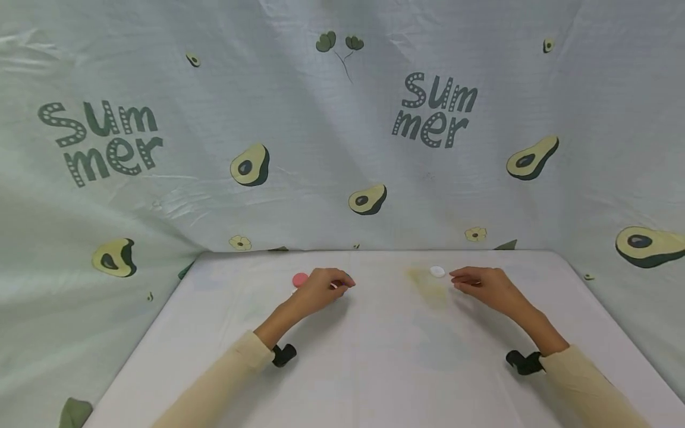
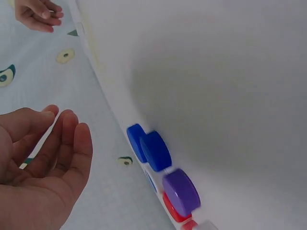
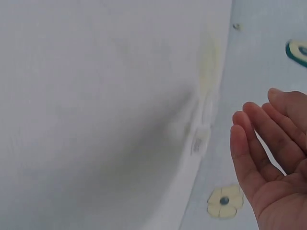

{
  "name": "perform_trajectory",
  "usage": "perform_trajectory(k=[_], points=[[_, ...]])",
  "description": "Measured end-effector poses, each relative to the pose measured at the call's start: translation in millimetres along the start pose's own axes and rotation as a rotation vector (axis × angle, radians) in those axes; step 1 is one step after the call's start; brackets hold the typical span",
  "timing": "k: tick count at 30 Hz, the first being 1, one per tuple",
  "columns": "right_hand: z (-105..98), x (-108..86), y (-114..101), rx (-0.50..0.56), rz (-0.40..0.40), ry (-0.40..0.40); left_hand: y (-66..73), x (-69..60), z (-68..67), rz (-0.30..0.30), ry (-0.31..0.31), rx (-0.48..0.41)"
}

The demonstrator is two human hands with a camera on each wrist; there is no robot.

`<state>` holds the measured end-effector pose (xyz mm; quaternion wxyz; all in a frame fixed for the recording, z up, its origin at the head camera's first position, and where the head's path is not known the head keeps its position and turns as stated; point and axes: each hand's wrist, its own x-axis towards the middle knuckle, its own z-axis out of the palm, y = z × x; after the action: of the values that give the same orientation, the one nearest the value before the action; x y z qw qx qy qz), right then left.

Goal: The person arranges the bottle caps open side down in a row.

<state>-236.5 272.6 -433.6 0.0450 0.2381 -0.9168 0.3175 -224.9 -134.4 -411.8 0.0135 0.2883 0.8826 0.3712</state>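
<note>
My left hand (image 1: 323, 286) hovers above the table, fingers loosely bent and holding nothing. Around it lie round plastic caps; in the left wrist view I see two blue caps (image 2: 156, 151), a purple cap (image 2: 181, 192) and a red cap (image 2: 173, 207). A pinkish-red cap (image 1: 299, 279) shows just left of this hand in the head view, which hides most of the others. On the right, my right hand (image 1: 489, 286) is also in the air with relaxed fingers and nothing in them. Just left of its fingertips lies a white cap (image 1: 437, 271). Pale pieces (image 3: 199, 140) look blurred in the right wrist view.
A white cloth covers the table (image 1: 374, 356), with a faint yellowish stain (image 1: 430, 291) near the white cap. Behind the far edge hangs a pale curtain (image 1: 310, 119) printed with avocados and lettering. Black wrist straps (image 1: 283, 355) show at both sleeves.
</note>
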Motion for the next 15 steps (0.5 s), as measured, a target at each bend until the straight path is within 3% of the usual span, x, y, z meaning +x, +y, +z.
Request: perform_trajectory(k=[4,8,15], points=[[-14.4,5.1,5.8,-0.016,0.017,0.039,4.6,20.4,16.3,0.043,-0.004,-0.026],[-19.8,12.3,8.3,-0.039,0.011,0.042,7.1,41.4,32.9,0.022,-0.044,-0.049],[-16.4,24.2,21.6,-0.043,0.074,0.027,11.5,80.2,65.5,0.01,-0.075,-0.065]])
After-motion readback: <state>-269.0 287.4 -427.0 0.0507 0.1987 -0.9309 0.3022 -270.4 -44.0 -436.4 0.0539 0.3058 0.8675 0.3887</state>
